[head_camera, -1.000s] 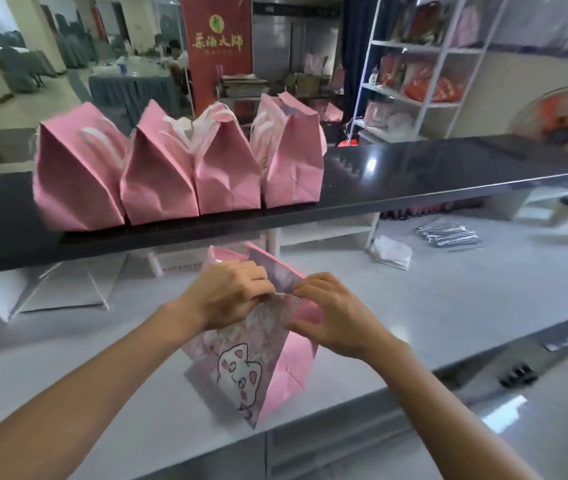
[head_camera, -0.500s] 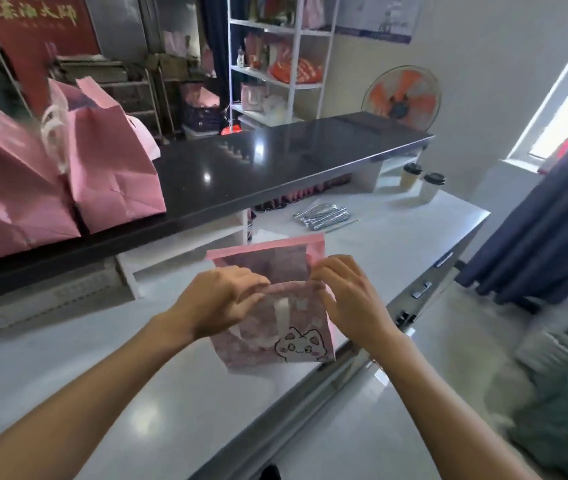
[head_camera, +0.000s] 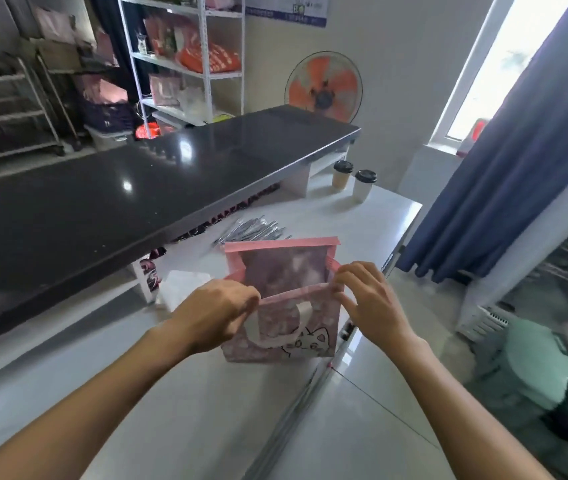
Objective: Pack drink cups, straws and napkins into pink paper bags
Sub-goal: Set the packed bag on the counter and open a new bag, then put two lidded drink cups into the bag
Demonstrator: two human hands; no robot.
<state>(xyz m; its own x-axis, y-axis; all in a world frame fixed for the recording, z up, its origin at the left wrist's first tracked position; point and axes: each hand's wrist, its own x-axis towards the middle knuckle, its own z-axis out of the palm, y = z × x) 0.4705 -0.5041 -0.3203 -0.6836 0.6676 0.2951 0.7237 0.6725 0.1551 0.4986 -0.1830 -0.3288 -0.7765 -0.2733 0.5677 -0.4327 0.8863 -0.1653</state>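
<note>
A pink paper bag [head_camera: 286,327] with a cat drawing stands upright on the white counter [head_camera: 171,393], its mouth spread open. My left hand [head_camera: 220,313] pinches the near rim at its left corner. My right hand [head_camera: 369,303] pinches the same rim at its right corner. Behind the bag lies a bundle of wrapped straws [head_camera: 251,230]. A stack of white napkins [head_camera: 182,289] sits just left of the bag. Two lidded drink cups [head_camera: 353,180] stand at the counter's far right end.
A raised black shelf [head_camera: 137,188] runs along the back of the counter. The counter's front edge is right beside the bag. A blue curtain [head_camera: 504,188] hangs to the right, a fan [head_camera: 324,88] and white shelving [head_camera: 189,57] stand behind.
My view has swung right, so the row of filled pink bags on the black shelf has left the frame. The bag's mouth is now wider open between my hands.
</note>
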